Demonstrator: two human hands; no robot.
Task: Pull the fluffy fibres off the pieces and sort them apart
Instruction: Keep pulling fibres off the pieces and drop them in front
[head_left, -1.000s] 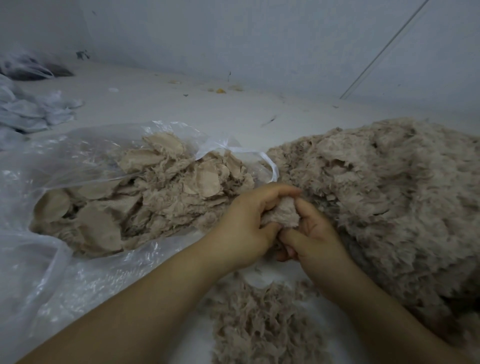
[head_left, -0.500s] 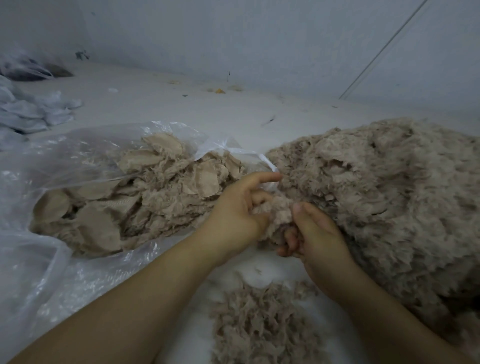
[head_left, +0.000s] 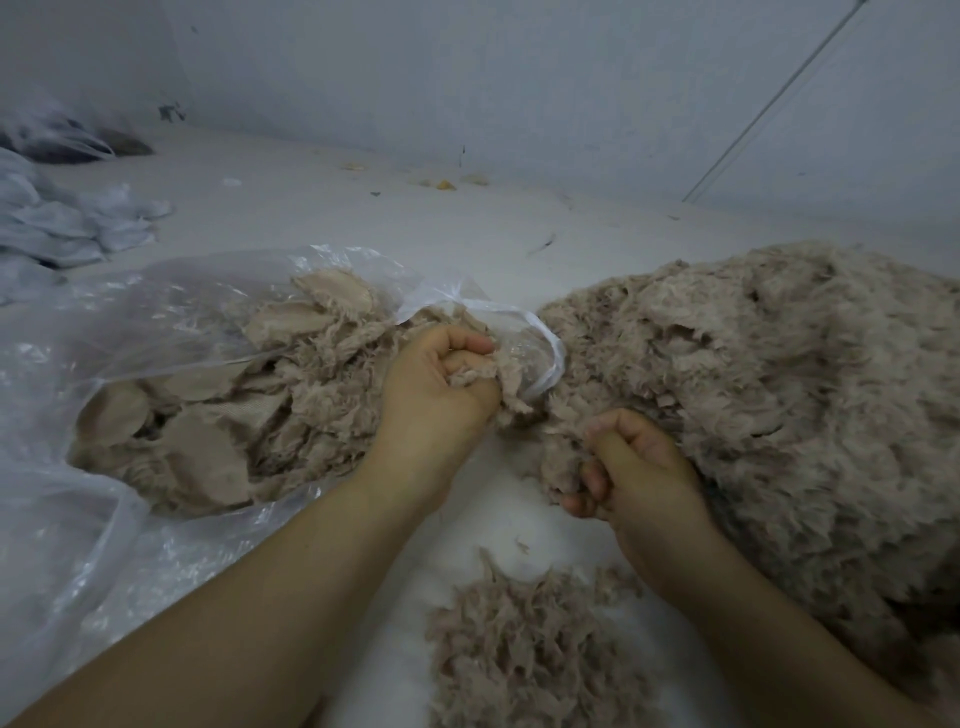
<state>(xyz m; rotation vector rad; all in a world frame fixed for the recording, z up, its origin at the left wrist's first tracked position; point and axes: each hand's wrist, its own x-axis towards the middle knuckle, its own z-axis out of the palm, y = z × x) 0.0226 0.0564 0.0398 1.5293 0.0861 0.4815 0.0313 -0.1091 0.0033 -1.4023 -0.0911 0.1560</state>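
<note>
Left hand (head_left: 434, 387) grips beige fluffy piece (head_left: 480, 371) at clear plastic bag (head_left: 156, 332) mouth; right hand (head_left: 631, 467) pinches fibre tuft (head_left: 563, 457) against large fluffy beige heap (head_left: 779, 395), heap cut off right.

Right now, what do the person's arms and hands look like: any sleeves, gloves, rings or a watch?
Both forearms are bare up to the picture's bottom edge, with no sleeve in view. The left hand and the right hand wear no gloves. No ring, watch, bracelet or bandage shows on either wrist or on the visible fingers, and no markings can be made out.
</note>
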